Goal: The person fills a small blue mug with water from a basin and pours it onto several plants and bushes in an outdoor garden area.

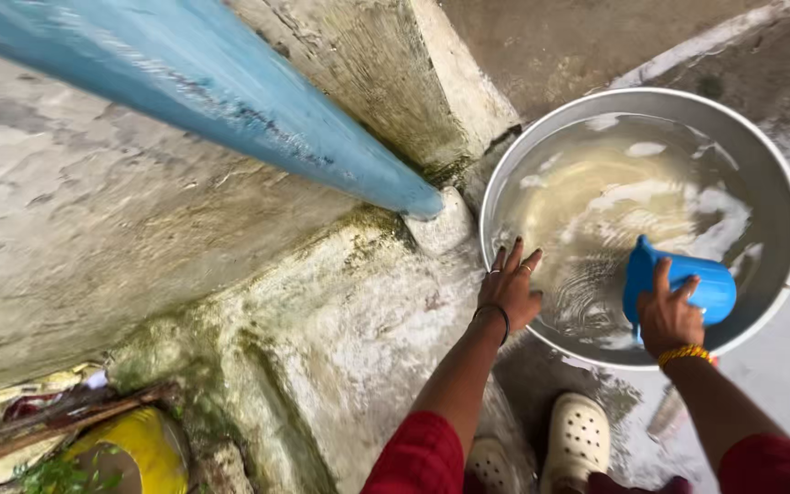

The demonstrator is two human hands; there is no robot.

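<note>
Fingers of my right hand (667, 318) grasp a blue plastic mug (683, 285) tipped sideways in the water-filled round metal basin (784, 197); my left hand (508, 291), fingers released, rests on its rim.

Single view, head-worn camera: looks steeply down from standing height past both forearms onto wet concrete floor (779, 366). Close range. Metal basin (784, 197) at upper right, blue pipe (230, 82) crossing upper left, feet at bottom edge.
</note>
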